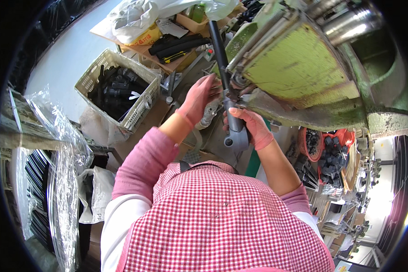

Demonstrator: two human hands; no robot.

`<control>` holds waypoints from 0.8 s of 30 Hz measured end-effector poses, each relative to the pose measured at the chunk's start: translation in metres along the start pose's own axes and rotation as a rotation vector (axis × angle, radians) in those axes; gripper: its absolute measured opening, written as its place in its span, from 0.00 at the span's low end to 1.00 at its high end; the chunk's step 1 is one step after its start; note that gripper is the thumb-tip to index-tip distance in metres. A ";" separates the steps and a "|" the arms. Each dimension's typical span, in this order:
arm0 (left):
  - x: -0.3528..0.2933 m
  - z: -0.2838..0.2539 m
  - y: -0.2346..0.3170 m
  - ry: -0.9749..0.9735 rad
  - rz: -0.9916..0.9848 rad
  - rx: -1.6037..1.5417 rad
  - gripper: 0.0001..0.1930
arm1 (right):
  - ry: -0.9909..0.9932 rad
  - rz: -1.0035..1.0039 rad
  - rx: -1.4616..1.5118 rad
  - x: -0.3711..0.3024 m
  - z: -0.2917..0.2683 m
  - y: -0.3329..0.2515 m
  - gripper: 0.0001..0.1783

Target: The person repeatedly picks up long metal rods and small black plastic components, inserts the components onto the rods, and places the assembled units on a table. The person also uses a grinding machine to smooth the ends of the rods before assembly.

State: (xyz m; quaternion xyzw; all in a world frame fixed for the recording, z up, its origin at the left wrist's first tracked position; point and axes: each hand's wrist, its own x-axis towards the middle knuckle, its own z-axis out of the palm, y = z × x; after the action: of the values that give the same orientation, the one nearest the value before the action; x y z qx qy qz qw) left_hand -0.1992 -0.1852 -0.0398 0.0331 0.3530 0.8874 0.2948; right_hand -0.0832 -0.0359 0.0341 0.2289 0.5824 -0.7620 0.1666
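A long black tube with a grey end fitting runs from the back toward my body, beside a green machine. My right hand is closed around its near part, thumb on top. The near end is rounded, with a round hole in it. To the left of the tube, my left hand has its fingers stretched out toward it and holds nothing I can see. Whether those fingertips touch the tube or the machine's metal part beside it, I cannot tell.
A cream plastic crate of black parts stands at the left. Behind it, a wooden table bears bags and black tubes. Clear plastic wrap hangs far left. At the right are a red basket and several black parts.
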 end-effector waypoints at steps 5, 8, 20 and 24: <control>0.020 0.022 0.018 -0.176 -0.064 -0.078 0.20 | 0.119 0.031 -0.150 0.002 -0.001 -0.009 0.27; 0.016 0.024 0.025 -0.120 -0.096 -0.105 0.19 | 0.122 0.122 -0.124 -0.005 0.008 -0.013 0.21; 0.024 -0.040 0.020 -0.054 -0.414 0.021 0.09 | 0.445 -0.305 -1.218 0.014 0.047 0.013 0.29; 0.033 -0.049 0.017 0.122 -0.159 0.173 0.12 | 0.439 -0.278 -1.181 0.010 0.046 0.014 0.35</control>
State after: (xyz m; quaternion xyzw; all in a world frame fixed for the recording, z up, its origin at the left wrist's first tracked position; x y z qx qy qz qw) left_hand -0.2478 -0.2069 -0.0702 -0.0235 0.4469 0.8279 0.3381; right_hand -0.0919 -0.0843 0.0272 0.1717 0.9485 -0.2629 0.0415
